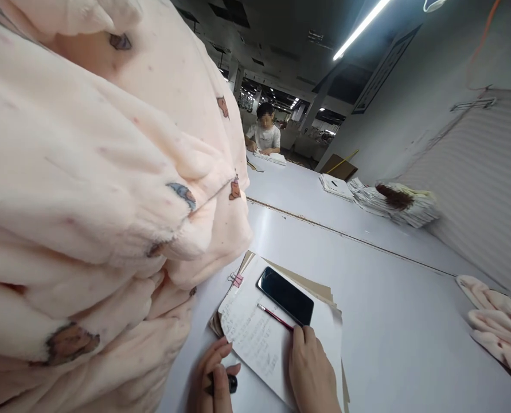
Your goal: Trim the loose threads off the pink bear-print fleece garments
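My right hand (313, 367) rests on a sheet of handwritten paper (250, 335), its fingers closed over the lower end of a dark red pencil (276, 317). The pencil's pale eraser end points up and left; its tip is hidden under the hand. Just above lies a black phone (287, 295), its lower corner close to my fingertips. At the paper's left edge my left hand (216, 378) is curled around a small black object (232, 383), mostly covered by the fingers. A pink binder clip (237, 280) grips the paper stack's top left corner.
Pale pink plush fabric (109, 218) with bear prints piles high on the left. A seam (345, 234) crosses the white table (384, 298). Paper stacks (401, 203) lie farther back, more plush fabric (496, 321) at right. A person (266, 135) sits at the far end.
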The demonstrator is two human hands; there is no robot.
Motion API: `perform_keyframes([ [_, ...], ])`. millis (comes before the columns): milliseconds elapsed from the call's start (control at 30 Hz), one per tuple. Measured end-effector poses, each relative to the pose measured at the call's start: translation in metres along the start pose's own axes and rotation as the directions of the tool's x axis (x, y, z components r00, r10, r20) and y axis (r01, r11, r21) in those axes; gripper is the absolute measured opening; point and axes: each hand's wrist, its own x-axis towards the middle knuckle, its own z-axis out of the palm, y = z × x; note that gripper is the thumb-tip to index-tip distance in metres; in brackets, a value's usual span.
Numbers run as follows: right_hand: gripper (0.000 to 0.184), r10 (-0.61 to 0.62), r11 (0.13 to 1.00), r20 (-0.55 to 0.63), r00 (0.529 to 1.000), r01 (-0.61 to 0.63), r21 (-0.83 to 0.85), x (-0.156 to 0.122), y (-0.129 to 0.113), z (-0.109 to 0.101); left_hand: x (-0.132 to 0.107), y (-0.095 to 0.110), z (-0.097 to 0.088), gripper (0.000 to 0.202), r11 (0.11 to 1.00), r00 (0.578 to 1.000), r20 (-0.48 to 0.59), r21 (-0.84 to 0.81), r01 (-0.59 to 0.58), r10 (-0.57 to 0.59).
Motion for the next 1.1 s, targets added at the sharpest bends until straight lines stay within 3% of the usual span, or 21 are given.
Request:
perform_keyframes([
  [100,0.039,-0.049,0.994,-0.001,0.999,0.049,0.098,-0.003,0.021,-0.003,-0.01,0.016,0.008,0.052,0.997,0.999,0.026,0.073,-0.035,0.033],
  [200,0.028,-0.034,0.976,-0.027,0.999,0.039,0.213,0.003,0.038,-0.012,-0.011,0.023,0.008,0.052,0.999,0.998,0.069,0.042,-0.008,0.005],
  [267,0.018,0.014,0.898,-0.05,0.999,0.01,0.44,0.007,0.049,-0.02,-0.012,0.024,0.008,0.052,0.999,0.996,0.087,0.016,0.033,-0.034],
  [300,0.015,0.056,0.795,-0.037,0.998,-0.022,0.606,0.008,0.053,-0.024,-0.013,0.023,0.008,0.053,0.999,0.994,0.1,0.005,0.047,-0.048],
  [367,0.022,0.144,0.445,0.066,0.987,-0.125,0.887,0.009,0.057,-0.027,-0.015,0.021,0.01,0.055,0.997,0.989,0.128,0.007,0.08,-0.08],
  [433,0.031,0.174,0.092,0.212,0.962,-0.23,0.969,0.007,0.055,-0.024,-0.018,0.019,0.013,0.056,0.993,0.98,0.159,0.02,0.117,-0.119],
  [500,0.033,0.156,-0.122,0.293,0.943,-0.276,0.953,0.003,0.051,-0.015,-0.02,0.019,0.017,0.058,0.985,0.967,0.192,0.066,0.157,-0.167],
  [533,0.034,0.13,-0.175,0.307,0.943,-0.283,0.943,0.002,0.048,-0.008,-0.021,0.019,0.018,0.058,0.981,0.962,0.204,0.097,0.166,-0.183],
  [600,0.034,0.061,-0.181,0.31,0.949,-0.295,0.938,-0.001,0.045,0.005,-0.023,0.02,0.02,0.058,0.975,0.958,0.214,0.152,0.159,-0.19],
  [767,0.027,-0.046,0.003,0.214,0.976,-0.214,0.977,-0.008,0.045,0.026,-0.027,0.024,0.02,0.056,0.976,0.957,0.236,0.172,0.131,-0.17],
  [1100,0.027,-0.085,0.085,0.182,0.98,-0.175,0.981,-0.009,0.045,0.025,-0.029,0.032,0.021,0.053,0.969,0.95,0.248,0.202,0.144,-0.192],
])
